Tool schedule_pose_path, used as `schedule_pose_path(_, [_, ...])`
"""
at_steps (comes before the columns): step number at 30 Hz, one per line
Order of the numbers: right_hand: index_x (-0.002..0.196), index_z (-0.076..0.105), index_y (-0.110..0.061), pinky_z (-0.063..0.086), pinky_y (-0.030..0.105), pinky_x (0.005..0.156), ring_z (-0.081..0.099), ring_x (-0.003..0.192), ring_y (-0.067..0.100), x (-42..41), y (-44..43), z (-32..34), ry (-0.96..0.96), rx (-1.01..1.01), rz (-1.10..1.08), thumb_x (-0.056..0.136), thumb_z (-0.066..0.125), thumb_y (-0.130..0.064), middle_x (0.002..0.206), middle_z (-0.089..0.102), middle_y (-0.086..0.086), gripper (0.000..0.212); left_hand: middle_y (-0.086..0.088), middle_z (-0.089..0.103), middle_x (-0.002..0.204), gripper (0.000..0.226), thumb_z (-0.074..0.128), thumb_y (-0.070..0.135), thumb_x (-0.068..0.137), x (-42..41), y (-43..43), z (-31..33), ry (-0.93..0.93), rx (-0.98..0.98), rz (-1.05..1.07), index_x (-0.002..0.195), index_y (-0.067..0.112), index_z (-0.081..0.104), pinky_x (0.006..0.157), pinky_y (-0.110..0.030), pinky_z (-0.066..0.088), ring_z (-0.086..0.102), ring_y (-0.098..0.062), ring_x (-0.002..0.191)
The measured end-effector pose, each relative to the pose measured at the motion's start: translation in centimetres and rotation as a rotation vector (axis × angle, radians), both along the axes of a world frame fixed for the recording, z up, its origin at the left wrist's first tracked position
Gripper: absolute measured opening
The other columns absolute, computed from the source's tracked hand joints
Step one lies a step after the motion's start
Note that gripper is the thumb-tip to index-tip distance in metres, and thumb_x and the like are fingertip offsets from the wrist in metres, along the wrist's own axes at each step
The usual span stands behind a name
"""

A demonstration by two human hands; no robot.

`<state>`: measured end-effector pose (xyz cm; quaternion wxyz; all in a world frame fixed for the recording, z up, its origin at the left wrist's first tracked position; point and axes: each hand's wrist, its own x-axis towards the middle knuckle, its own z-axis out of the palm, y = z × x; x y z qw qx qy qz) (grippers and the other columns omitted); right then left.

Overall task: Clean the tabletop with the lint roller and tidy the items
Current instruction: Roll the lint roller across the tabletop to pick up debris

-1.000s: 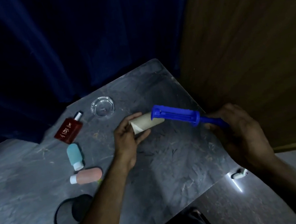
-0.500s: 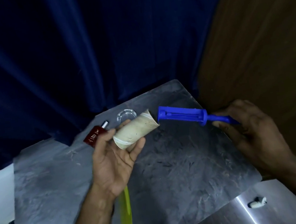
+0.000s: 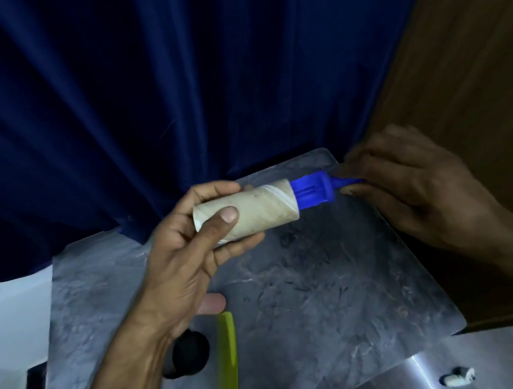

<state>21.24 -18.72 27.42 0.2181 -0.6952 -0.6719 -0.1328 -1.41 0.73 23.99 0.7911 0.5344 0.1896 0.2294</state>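
Lint roller [image 3: 286, 201] held in the air above the far edge of the grey counter [image 3: 329, 283], seen from the head camera. The left hand [image 3: 189, 265] grips the beige paper roll [image 3: 251, 213], thumb across its front. The right hand [image 3: 415, 189] pinches the blue handle [image 3: 345, 182] to the right. Half a second ago the roll sat just off the blue spindle [image 3: 312, 194]; now it covers most of it, leaving a short stub. Reassembly looks nearly done, so rolling can likely begin. A yellow-green comb [image 3: 228, 367] lies near.

Dim, wide-angle warped edges, right hand [image 3: 415, 189] perhaps motion-blurred
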Motion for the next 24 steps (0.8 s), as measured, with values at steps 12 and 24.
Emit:
schedule_pose_path(12, [0.115, 0.075, -0.001, 0.05, 0.054, 0.074, 0.065, 0.091, 0.033, -3.2, 4.9, 2.8, -0.009, 0.132, 0.12, 0.103, 0.064, -0.017, 0.108, 0.071, 0.013, 0.022, -0.009, 0.074, 0.131, 0.023, 0.081, 0.025, 0.093, -1.6, 0.1, 4.1, -0.082, 0.198, 0.103, 0.114, 0.024, 0.072, 0.087, -0.035, 0.066, 0.076, -0.027, 0.117])
schedule_pose_path(24, [0.114, 0.073, 0.002, 0.053, 0.049, 0.081, 0.064, 0.093, 0.03, -3.2, 5.0, 1.3, 0.173, 0.093, 0.15, 0.1, 0.065, -0.012, 0.104, 0.07, 0.013, 0.021, 0.007, 0.071, 0.134, 0.04, 0.082, 0.024, 0.089, -2.3, -0.2, 3.4, 0.042, 1.292, 0.341, 0.127, 0.016, 0.07, 0.122, -0.058, 0.041, 0.055, -0.02, 0.145])
